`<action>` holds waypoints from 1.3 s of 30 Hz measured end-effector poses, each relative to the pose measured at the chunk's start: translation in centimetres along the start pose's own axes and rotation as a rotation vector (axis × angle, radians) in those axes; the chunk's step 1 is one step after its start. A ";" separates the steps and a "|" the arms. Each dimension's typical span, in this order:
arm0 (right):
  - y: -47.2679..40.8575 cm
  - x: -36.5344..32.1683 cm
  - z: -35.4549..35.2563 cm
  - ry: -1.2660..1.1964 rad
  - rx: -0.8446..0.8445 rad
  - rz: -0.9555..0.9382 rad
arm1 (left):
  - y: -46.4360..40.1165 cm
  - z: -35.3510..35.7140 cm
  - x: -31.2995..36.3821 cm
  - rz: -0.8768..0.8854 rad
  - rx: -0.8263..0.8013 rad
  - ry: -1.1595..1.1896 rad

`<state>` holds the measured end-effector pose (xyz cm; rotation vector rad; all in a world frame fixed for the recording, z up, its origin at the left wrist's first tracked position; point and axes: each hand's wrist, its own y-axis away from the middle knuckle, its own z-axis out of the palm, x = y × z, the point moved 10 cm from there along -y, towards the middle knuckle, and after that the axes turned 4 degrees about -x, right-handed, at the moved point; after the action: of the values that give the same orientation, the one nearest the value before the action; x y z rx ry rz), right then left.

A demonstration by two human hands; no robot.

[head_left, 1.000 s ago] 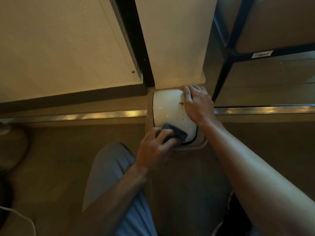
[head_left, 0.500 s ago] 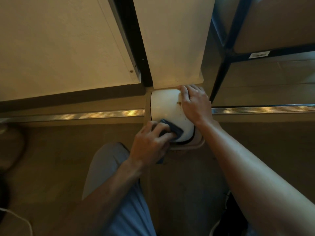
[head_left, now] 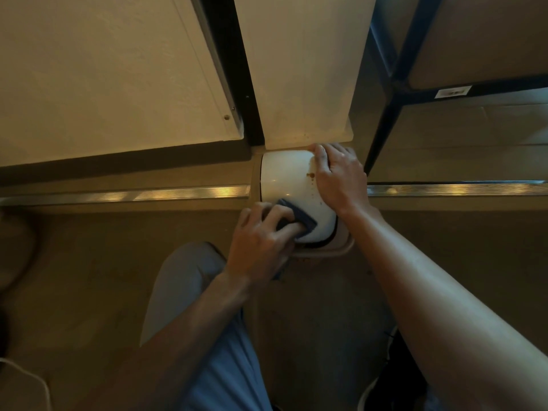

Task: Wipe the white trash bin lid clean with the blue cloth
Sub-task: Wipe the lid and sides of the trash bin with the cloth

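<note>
Storeroom: labelled metal shelving [head_left: 385,134], cardboard boxes [head_left: 480,37].

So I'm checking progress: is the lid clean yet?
Not yet: brown spots remain on the white lid, beside the right hand.

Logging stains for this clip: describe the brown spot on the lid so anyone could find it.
Start at the white bin lid on the floor below the pale wall panel. Beside the right hand resting on it sits the brown spot, the largest of several specks, away from the blue cloth.

Cloth [head_left: 299,218] on lid [head_left: 284,179], near edge.
</note>
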<state>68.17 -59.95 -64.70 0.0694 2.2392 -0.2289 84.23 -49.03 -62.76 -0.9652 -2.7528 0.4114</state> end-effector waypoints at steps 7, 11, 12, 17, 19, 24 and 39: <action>-0.1 0.1 0.1 -0.008 -0.002 0.002 | 0.3 1.6 2.5 0.058 -0.075 -0.053; 0.0 -0.1 -0.1 -0.018 0.011 -0.005 | -0.3 -0.1 0.0 -0.027 -0.015 -0.018; 0.0 -0.1 -0.1 -0.016 0.013 -0.006 | -0.7 -0.4 0.0 -0.046 0.001 0.000; 0.1 -0.1 -0.1 -0.031 0.000 0.000 | -1.2 0.6 2.4 0.042 -0.080 0.000; 0.2 -0.1 -0.1 -0.039 -0.006 0.003 | -0.5 0.4 1.2 0.037 -0.099 0.001; 0.2 -0.3 -0.1 -0.029 -0.007 0.002 | 0.1 -1.7 -4.6 -0.203 0.018 0.079; 0.2 -0.4 -0.2 -0.011 0.005 0.022 | -10.5 2.3 -8.8 -0.530 -0.208 0.471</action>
<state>68.26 -59.69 -64.27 0.0958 2.2261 -0.2227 84.30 -62.88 -62.37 -0.2779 -2.4942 -0.1730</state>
